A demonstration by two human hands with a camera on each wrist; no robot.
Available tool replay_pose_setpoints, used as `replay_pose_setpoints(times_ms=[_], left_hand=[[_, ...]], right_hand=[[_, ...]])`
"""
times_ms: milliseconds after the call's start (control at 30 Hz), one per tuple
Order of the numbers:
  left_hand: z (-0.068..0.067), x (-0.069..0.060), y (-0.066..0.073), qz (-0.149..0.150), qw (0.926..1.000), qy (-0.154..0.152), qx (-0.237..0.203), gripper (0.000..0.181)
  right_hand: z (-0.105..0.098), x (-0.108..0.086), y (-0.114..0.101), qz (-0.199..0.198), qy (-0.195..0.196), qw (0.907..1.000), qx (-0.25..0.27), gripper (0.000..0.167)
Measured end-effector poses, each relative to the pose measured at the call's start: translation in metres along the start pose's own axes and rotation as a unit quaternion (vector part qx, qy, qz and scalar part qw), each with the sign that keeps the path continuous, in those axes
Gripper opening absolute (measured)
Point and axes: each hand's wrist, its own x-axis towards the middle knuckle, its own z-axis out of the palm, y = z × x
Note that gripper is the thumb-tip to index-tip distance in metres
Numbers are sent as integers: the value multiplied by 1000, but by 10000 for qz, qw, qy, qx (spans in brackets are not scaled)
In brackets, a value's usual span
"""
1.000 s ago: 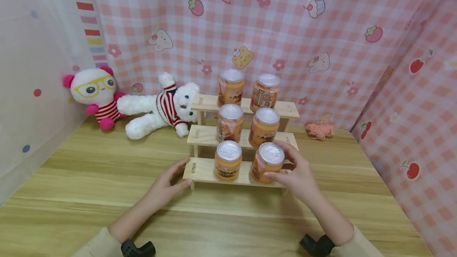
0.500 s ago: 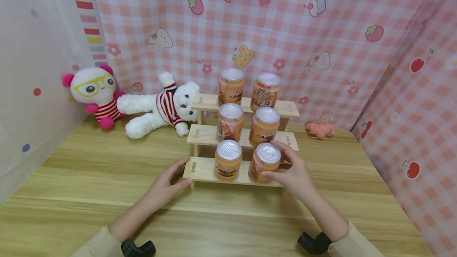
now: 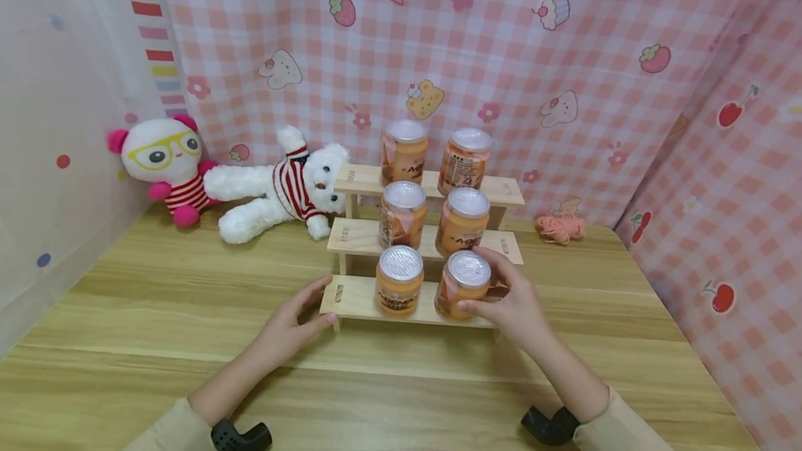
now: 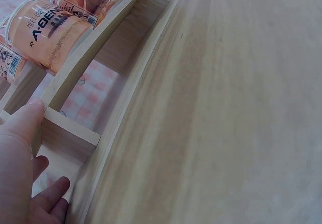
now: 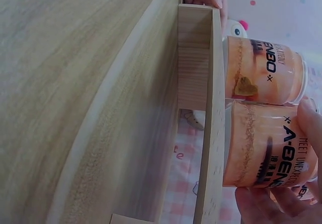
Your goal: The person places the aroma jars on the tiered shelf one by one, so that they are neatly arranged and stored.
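Note:
A three-step wooden display stand point(image 3: 354, 298) carries orange cans with silvery lids, two to a step. On the lowest step my right hand point(image 3: 516, 305) holds the right-hand can point(image 3: 462, 292) between thumb and fingers. In the right wrist view, that can point(image 5: 269, 148) stands upright close to its neighbour point(image 5: 261, 70), its base at the step. My left hand point(image 3: 291, 322) grips the left end of the lowest step. The left wrist view has the thumb of the left hand point(image 4: 17, 148) on the step's corner, with several fingers by the side support.
Behind the stand are cans on the middle step point(image 3: 403, 218) and top step point(image 3: 404, 155). A white plush bear point(image 3: 288, 186) lies left of the stand, beside a plush panda point(image 3: 169, 165). Pink yarn point(image 3: 560, 228) lies at the back right, before a checked curtain point(image 3: 489, 40).
My right hand has shifted the lower right can slightly left along the step, nearer its neighbour. My left hand stays at the stand's end.

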Motion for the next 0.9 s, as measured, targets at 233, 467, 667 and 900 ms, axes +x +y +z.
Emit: replay_pose_setpoints(times_ms=[233,467,667,900], left_hand=[[0,1,0,4,10000,18,-18,63],[-1,3,2,-89,9999,-78,-84,65],[-11,6,5,-191,9997,-115,-95,65],[-29,5,10,-77,9996,-213,-179,58]], right_hand=[[0,0,-2,38,-155,9997,-178,80],[-3,-3,-5,-100,-271,9982,-523,83],[-16,-5,-7,-607,-157,9963,-585,77],[-47,-9,-2,-1074,259,9880,-1081,59]])
